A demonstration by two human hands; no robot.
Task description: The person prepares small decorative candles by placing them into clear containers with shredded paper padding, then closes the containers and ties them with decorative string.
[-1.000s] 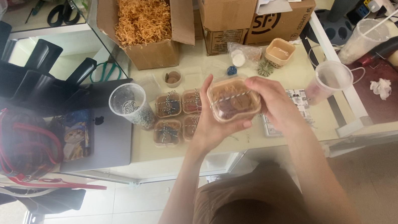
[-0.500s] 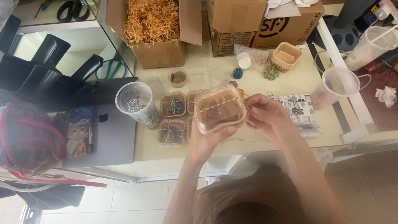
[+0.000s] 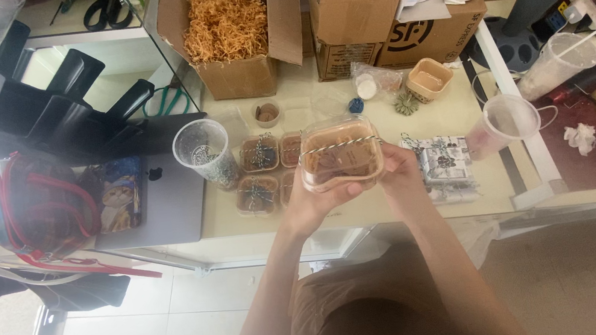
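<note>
Lying level with its long side running left to right, the clear plastic box (image 3: pixel 340 155) sits above the table's (image 3: pixel 321 108) near edge, twine crossing its lid and something brown inside. Left hand (image 3: pixel 311 200) cups it from below, fingers clamped on its underside; right hand (image 3: pixel 398 170) grips the right end, fingers closed on it. Behind it rest four smaller tied boxes (image 3: pixel 260 153) — same brown filling — a clear cup (image 3: pixel 204 152) of dark bits, and a cardboard carton (image 3: pixel 227 24) of orange shredded paper

Cream table (image 3: pixel 334 212) bears tied boxes (image 3: pixel 260 154), cup (image 3: pixel 204 152), cardboard cartons (image 3: pixel 235 27) (one holding shredded paper).
</note>
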